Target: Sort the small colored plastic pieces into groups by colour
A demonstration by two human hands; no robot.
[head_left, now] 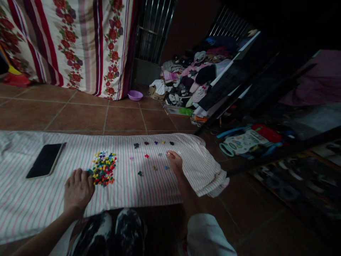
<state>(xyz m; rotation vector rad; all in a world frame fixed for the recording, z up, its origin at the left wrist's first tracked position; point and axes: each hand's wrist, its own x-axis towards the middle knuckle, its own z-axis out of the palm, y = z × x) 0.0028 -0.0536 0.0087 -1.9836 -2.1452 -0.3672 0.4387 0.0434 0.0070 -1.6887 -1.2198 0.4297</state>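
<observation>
A pile of small multicoloured beads [103, 170] lies on a striped cloth [125, 192]. My left hand [79, 186] rests palm down at the pile's left edge, fingers laid out on the cloth and touching nearby beads. Over to the right, my right hand [176, 161] has thumb and fingers pinched together, with a tiny white bead [168, 153] at the tips. Around it sit little single-colour groups: a grey group [160, 154], a blue group [166, 167], a red group [146, 156], a green group [140, 173] and several others in loose rows.
A dark-screened phone [45, 160] lies on the cloth's left side. Beyond are the tiled floor [80, 115], a purple basin [135, 95], a floral curtain [87, 46] and a heap of clothes [186, 78]. A dark metal frame [231, 170] stands close on the right.
</observation>
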